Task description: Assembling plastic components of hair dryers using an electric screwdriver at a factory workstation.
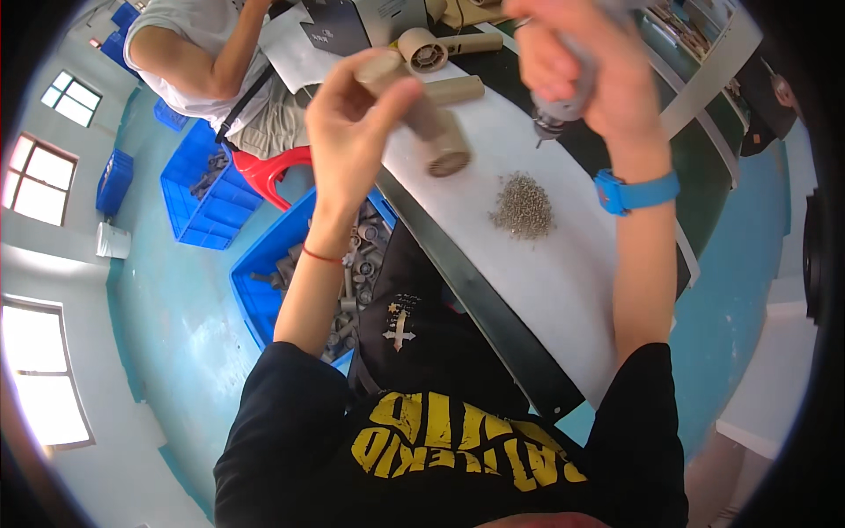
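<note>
My left hand (pixel 356 123) is closed around a beige cylindrical casing (pixel 433 141), which is tilted above the white table surface with its slotted round end facing down to the right. In my right hand (pixel 572 79), blurred by motion, is a grey electric screwdriver (pixel 563 107), its bit pointing down and clear of the casing. A heap of small metal screws (pixel 524 207) lies on the white sheet below and between my hands. Beyond the casing rest a beige handheld fan (pixel 424 53) with a round grille and another beige tubular part (pixel 455 90).
Left of the table, a blue crate (pixel 251 304) holds many grey and beige parts. Another blue crate (pixel 198 198) stands farther off. A person (pixel 198 62) sits at the far left on a red chair (pixel 268 176). Dark boxes (pixel 365 22) stand on the table's far end.
</note>
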{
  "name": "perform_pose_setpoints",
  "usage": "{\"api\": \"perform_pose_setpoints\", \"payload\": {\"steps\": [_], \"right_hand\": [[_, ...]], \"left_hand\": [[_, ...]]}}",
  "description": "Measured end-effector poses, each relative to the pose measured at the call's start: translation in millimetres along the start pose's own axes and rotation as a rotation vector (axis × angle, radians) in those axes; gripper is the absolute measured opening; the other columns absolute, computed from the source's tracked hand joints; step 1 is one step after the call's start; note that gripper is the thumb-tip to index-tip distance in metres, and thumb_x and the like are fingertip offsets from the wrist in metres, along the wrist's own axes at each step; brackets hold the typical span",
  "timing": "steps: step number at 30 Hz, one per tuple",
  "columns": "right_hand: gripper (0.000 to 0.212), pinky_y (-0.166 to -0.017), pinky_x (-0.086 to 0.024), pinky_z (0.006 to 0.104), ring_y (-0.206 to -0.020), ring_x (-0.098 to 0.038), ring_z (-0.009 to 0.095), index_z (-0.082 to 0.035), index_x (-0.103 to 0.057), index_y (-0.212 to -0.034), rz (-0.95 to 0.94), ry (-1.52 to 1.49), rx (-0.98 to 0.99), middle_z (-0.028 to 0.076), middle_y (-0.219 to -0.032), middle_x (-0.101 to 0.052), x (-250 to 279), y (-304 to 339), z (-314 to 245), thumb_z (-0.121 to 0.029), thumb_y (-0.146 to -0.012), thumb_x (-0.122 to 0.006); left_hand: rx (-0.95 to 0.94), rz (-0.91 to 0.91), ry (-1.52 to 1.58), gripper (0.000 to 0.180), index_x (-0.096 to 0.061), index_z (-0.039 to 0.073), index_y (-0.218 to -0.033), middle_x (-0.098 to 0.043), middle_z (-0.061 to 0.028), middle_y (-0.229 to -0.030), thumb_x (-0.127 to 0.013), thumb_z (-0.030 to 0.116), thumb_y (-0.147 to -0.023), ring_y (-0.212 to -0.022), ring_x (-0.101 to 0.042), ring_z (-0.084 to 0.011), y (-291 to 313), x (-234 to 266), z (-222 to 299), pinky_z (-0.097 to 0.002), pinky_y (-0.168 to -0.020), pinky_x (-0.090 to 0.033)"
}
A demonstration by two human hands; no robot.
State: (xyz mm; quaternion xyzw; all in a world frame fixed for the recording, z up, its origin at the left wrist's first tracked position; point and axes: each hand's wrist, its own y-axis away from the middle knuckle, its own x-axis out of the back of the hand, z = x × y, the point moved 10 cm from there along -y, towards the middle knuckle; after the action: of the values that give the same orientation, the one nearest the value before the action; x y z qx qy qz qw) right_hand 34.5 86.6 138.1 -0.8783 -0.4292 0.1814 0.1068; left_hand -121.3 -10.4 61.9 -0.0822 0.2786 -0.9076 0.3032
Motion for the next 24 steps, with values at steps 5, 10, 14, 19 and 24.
{"api": "perform_pose_setpoints", "payload": {"steps": [5, 10, 14, 19, 24], "right_hand": [[0.018, -0.040, -0.039, 0.0261, -0.042, -0.049, 0.011, -0.002, -0.060, -0.088, -0.033, 0.002, -0.064, 0.002, -0.053, -0.050, 11.5, -20.4, 68.2, -0.018, -0.087, -0.069], [0.032, -0.045, -0.035, 0.0246, -0.044, -0.043, 0.008, -0.001, -0.060, -0.085, -0.033, 0.231, -0.105, -0.002, -0.053, -0.044, 29.7, -24.6, 103.6, -0.032, -0.085, -0.068], [0.030, -0.044, -0.034, 0.0234, -0.045, -0.042, 0.007, -0.002, -0.059, -0.084, -0.062, 0.150, -0.173, -0.002, -0.053, -0.044, 32.4, -22.7, 113.0, -0.031, -0.085, -0.067], [0.029, -0.043, -0.034, 0.0232, -0.043, -0.041, 0.007, -0.002, -0.059, -0.084, -0.054, 0.220, -0.241, -0.002, -0.052, -0.044, 36.0, -22.5, 123.7, -0.030, -0.086, -0.068], [0.028, -0.042, -0.033, 0.0240, -0.042, -0.041, 0.007, -0.003, -0.058, -0.081, -0.018, 0.174, -0.193, -0.002, -0.052, -0.044, 43.8, -24.1, 109.1, -0.029, -0.086, -0.067]], "left_hand": [[-0.060, 0.209, 0.215, 0.036, -0.048, 0.001, -0.124, -0.064, -0.0075, -0.086, -0.058, 0.024, -0.098, -0.081, -0.063, -0.0146, 24.8, 32.8, 28.2, -0.0270, -0.072, -0.049], [-0.131, -0.129, 0.213, 0.046, -0.045, 0.000, -0.119, -0.060, -0.0100, -0.087, -0.066, 0.032, -0.092, -0.067, -0.059, -0.0134, 64.0, 9.2, 53.4, -0.0256, -0.065, -0.048], [-0.057, -0.229, 0.061, 0.042, -0.058, 0.000, -0.110, -0.064, -0.0062, -0.089, -0.079, 0.018, -0.079, -0.074, -0.060, -0.0124, 82.2, -8.2, 40.1, -0.0237, -0.068, -0.047], [-0.002, -0.298, 0.084, 0.037, -0.060, 0.001, -0.107, -0.066, -0.0074, -0.094, -0.079, 0.014, -0.078, -0.075, -0.063, -0.0142, 91.5, -26.9, 34.0, -0.0259, -0.070, -0.049], [0.069, -0.386, -0.016, 0.030, -0.060, 0.003, -0.101, -0.066, -0.0070, -0.084, -0.078, 0.012, -0.079, -0.069, -0.063, -0.0141, 93.2, -37.5, 30.7, -0.0255, -0.065, -0.049]]}}
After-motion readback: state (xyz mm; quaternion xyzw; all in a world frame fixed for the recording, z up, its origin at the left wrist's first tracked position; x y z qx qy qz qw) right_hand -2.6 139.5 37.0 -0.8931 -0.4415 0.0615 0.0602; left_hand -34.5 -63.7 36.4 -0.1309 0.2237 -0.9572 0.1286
